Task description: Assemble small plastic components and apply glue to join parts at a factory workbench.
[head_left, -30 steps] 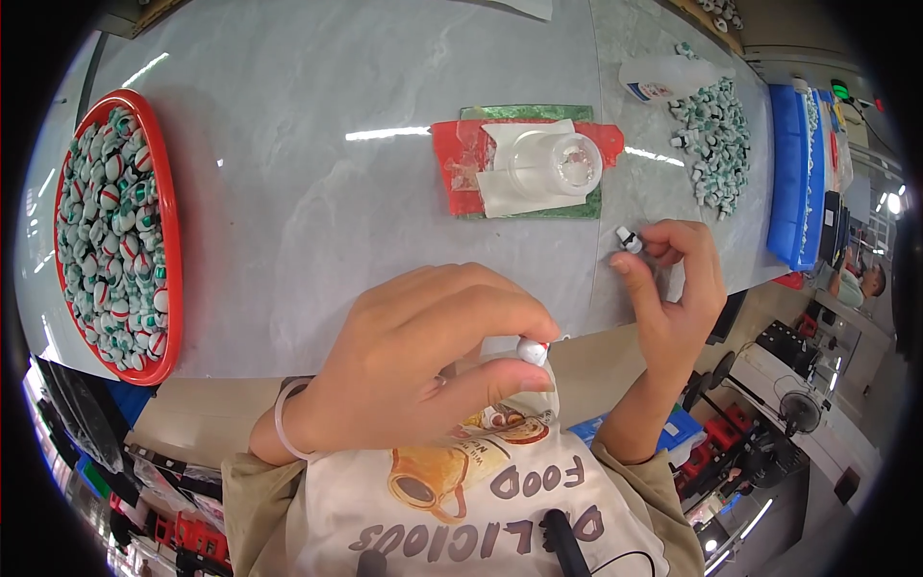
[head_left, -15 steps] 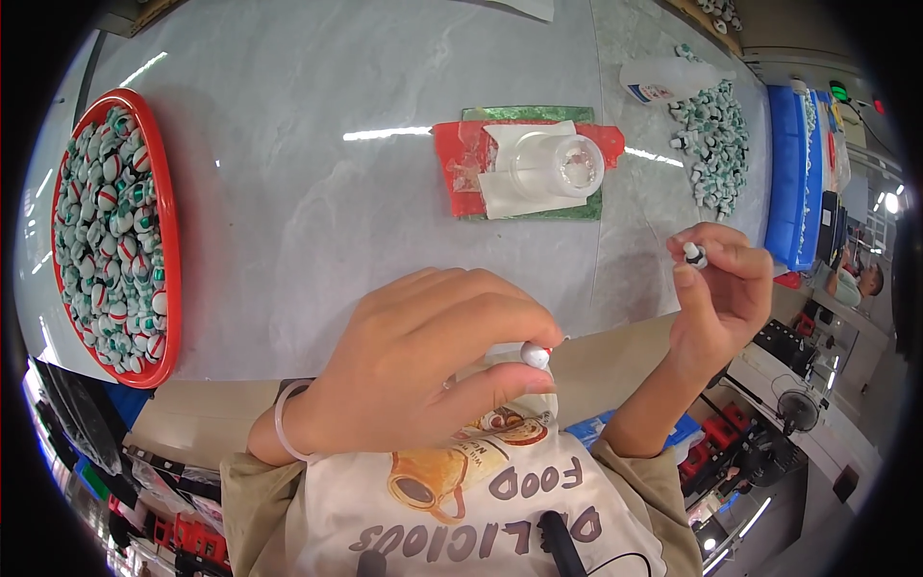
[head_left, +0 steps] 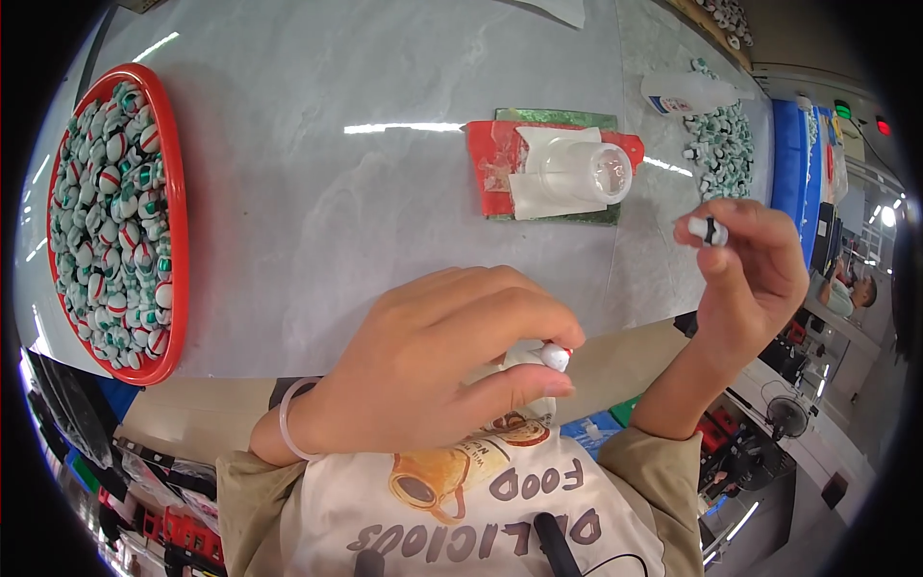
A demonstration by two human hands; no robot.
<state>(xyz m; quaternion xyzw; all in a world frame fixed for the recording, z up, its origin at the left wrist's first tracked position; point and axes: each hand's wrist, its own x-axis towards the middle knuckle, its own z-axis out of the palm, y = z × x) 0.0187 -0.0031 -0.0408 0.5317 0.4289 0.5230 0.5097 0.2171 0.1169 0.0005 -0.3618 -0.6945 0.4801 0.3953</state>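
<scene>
My left hand (head_left: 452, 356) is in front of my chest, its thumb and forefinger pinching a small white rounded piece with a red mark (head_left: 555, 357). The fingers hide part of that piece. Off to the right, my right hand (head_left: 755, 264) is raised near the table's edge. Between its thumb and fingertips sits a small white plug-like piece with a black band (head_left: 709, 232), its white end pointing left. The two pieces are well apart.
A red basin (head_left: 176, 231) full of white-and-green pieces with red stripes stands at left. A clear plastic cup (head_left: 582, 173) rests on white paper over red and green sheets. Behind my right hand are a pile of green-and-white pieces (head_left: 726, 154), a white bottle (head_left: 692, 93) and a blue bin (head_left: 788, 159).
The whole view has shifted a little. My right hand is slightly farther right, and its piece has turned from stem-up to sideways, showing the black band. My left hand keeps its pinch.
</scene>
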